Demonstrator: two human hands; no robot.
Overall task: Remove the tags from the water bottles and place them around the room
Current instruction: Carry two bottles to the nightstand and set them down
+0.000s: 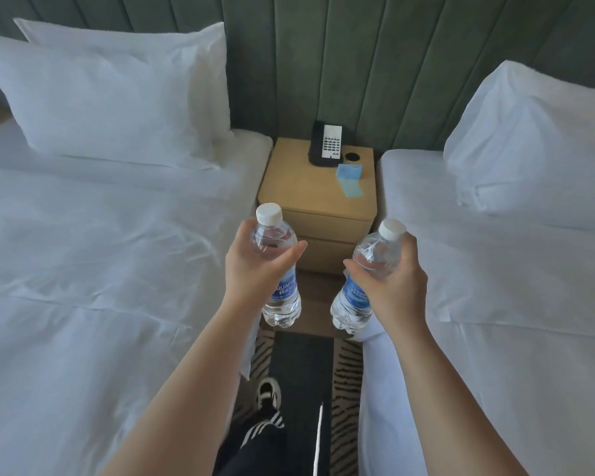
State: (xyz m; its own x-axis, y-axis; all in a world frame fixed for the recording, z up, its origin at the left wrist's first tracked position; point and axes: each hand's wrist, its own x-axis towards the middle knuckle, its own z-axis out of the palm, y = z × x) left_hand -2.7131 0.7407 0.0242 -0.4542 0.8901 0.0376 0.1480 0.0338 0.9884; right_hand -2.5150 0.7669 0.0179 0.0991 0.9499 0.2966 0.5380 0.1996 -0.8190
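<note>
Between the two beds, at the middle of the frame, the person holds a water bottle in each hand above the floor, just short of the nightstand (318, 197). The left hand (255, 266) is wrapped around the upper body of the left bottle (278, 266); the right hand (394, 280) is wrapped the same way around the right bottle (364, 276). Each grip is closed firmly on its bottle. No tag shows on either neck, so the step in hand looks like placing.

To do it well, the person should carry both bottles forward over the bare wood at the left and front of the nightstand top, clear of the phone (326, 144) and the blue card (349, 182) toward its right side, and set each base down flat before letting go.

The left bottle stands nearly upright, white cap toward the top of the frame, long axis close to vertical. The right bottle leans, cap tipped to the upper right and base to the lower left, so it needs straightening first.
</note>
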